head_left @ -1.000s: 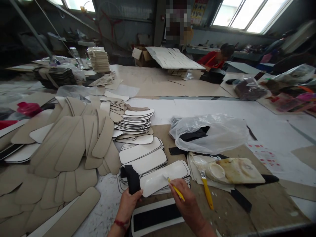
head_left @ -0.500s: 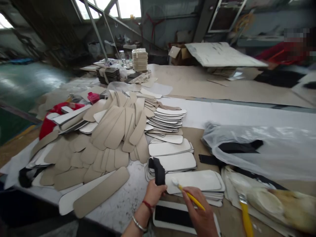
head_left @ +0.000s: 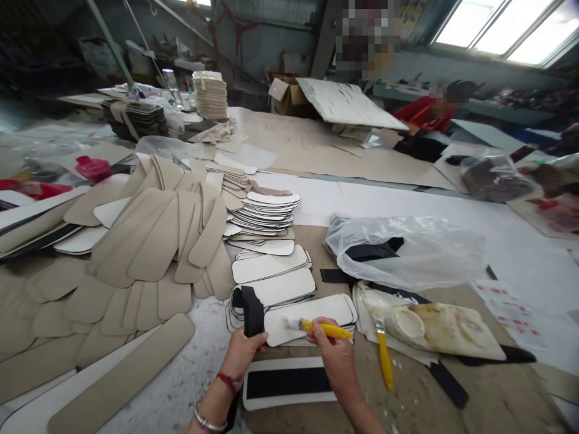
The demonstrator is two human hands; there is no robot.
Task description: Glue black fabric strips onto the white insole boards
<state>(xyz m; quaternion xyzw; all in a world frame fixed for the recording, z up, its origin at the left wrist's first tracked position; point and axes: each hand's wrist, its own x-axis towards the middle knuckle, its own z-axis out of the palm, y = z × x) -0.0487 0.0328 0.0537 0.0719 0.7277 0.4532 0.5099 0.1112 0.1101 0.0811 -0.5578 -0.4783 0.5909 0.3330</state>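
Note:
My left hand (head_left: 243, 351) is closed around a bundle of black fabric strips (head_left: 253, 314), its fingertips at the left end of a white panel (head_left: 328, 308). That panel lies on top of a small stack. In my right hand (head_left: 335, 357) is a yellow-handled paintbrush (head_left: 330, 330), held nearly level. Its bristles rest on the panel's left part, where a whitish smear shows. Just below, nearest me, lies another white panel with a black strip (head_left: 287, 384) along its middle; my right hand and forearm hide its right end.
Beige panels (head_left: 156, 238) lie heaped at left, beside white panel stacks (head_left: 266, 214). To the right are a clear plastic bag (head_left: 420, 256), a second yellow brush (head_left: 384, 361), and a container crusted with pale paste (head_left: 446, 328). A person in red (head_left: 420, 113) is across the table.
The view has turned right, so the table contents appear further left. The brush has tipped from slanting to nearly level, bristles pointing left. My left hand still holds the black strips.

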